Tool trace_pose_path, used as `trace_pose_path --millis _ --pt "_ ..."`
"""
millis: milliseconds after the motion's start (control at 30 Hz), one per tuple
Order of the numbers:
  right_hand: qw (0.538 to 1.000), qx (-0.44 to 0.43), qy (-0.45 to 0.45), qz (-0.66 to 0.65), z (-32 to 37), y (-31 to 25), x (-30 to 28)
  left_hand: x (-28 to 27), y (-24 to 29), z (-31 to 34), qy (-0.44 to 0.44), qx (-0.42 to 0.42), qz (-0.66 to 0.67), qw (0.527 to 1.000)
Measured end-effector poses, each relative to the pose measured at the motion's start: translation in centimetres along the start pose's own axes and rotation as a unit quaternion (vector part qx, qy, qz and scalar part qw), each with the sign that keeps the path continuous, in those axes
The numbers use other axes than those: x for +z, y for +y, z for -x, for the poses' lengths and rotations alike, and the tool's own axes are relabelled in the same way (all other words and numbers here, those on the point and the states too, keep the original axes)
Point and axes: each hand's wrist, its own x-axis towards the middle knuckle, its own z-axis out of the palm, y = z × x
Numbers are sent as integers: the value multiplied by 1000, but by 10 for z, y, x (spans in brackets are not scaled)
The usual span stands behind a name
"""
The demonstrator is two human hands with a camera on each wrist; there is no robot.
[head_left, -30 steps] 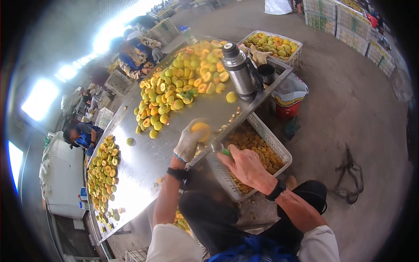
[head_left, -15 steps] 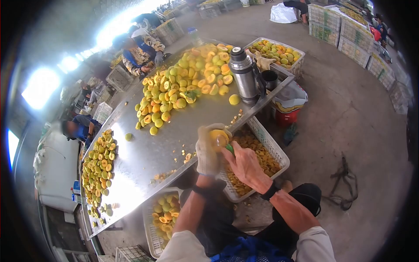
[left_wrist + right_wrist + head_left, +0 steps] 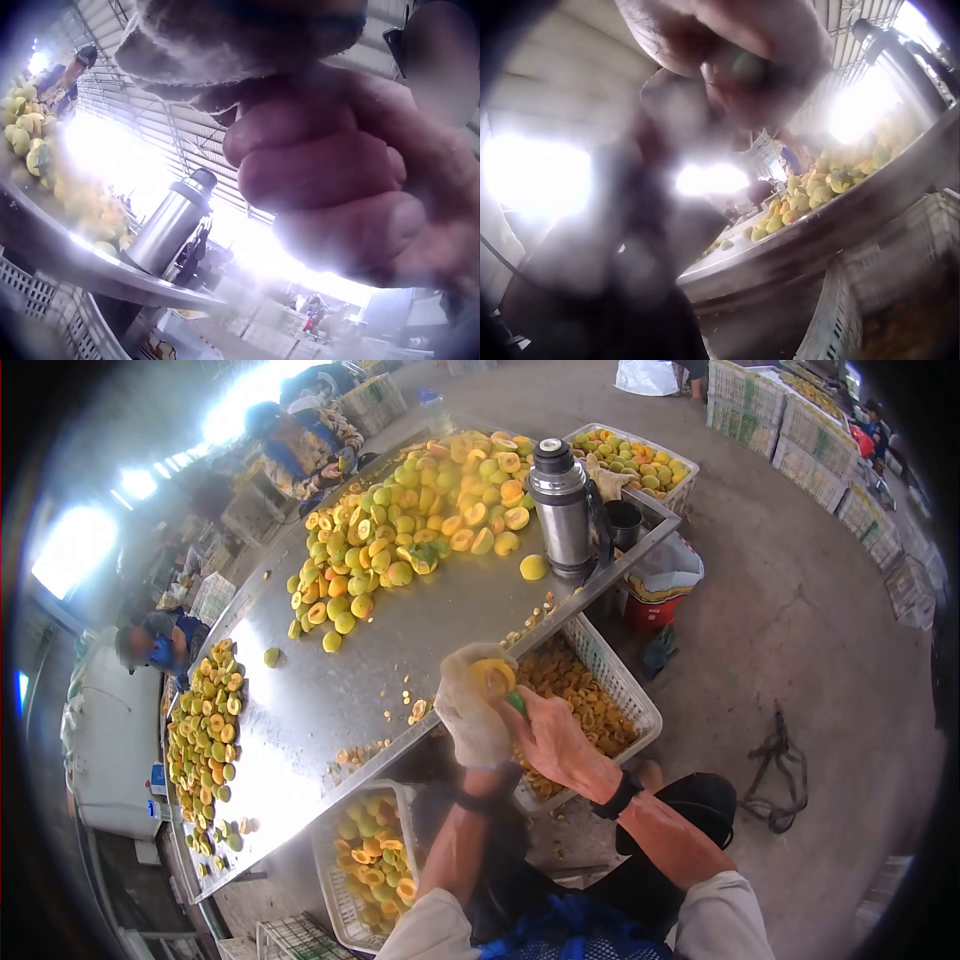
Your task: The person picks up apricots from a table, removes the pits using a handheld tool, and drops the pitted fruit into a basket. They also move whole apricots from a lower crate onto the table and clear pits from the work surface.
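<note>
My gloved left hand (image 3: 468,705) holds a halved yellow peach (image 3: 493,678), its cut face turned toward my right hand. In my bare right hand (image 3: 565,745) is a green-handled pitting tool (image 3: 516,701), gripped with its end at the peach half; the tip is hidden against the fruit. Both hands meet just past the near edge of the metal table (image 3: 330,690), beside a crate of peach scraps (image 3: 585,705). The left wrist view shows the right hand's curled fingers (image 3: 322,165) close below the glove (image 3: 225,45).
Piled peach halves (image 3: 385,545) cover the table's far part, with another heap (image 3: 205,740) at left. A steel thermos (image 3: 560,510) and a dark cup (image 3: 624,522) stand near the right corner. A crate of peaches (image 3: 375,860) sits below left; another person (image 3: 305,450) works across the table.
The left hand brought the peach half from over the table edge to the tool in the right hand, and the two have stayed together since. The lower-left crate has come into view.
</note>
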Motion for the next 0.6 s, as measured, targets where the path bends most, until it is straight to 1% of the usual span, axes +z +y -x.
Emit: trace_pose_path --millis 100,200,300,400,500,600 --pt "998 -46 50 19 6 5 6 3 1 2 -9 17 49 999" --pt "994 -68 86 8 11 8 10 13 10 7 11 25 29 999" --pt "988 -113 94 47 14 6 4 20 6 13 27 35 49 998" --pt "986 -121 94 64 14 11 1 22 1 14 35 32 40 998" --pt "992 -92 78 23 12 16 0 24 5 17 27 9 1 1000" --pt "993 -97 62 26 12 20 -2 23 1 17 3 13 19 1000"
